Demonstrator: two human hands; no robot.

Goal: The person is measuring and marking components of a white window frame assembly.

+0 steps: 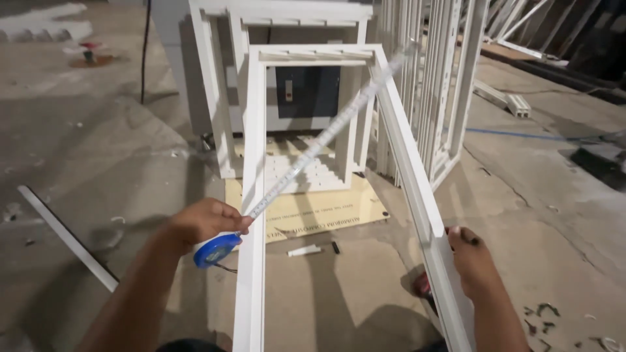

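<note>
Right hand (471, 259) lies flat, fingers loosely curled on the white frame (417, 195); left hand (207, 221) grips a blue tape measure (216, 249), blade stretched diagonally across that frame.

You have one blue tape measure (216, 248) in hand and one white frame (417, 195) before you. Two hands (207, 221) show. One yellow board (326, 212) lies on the floor, one loose white strip (65, 236) to your left.

Stacked white frames (287, 39), yellow board (326, 212)
</note>
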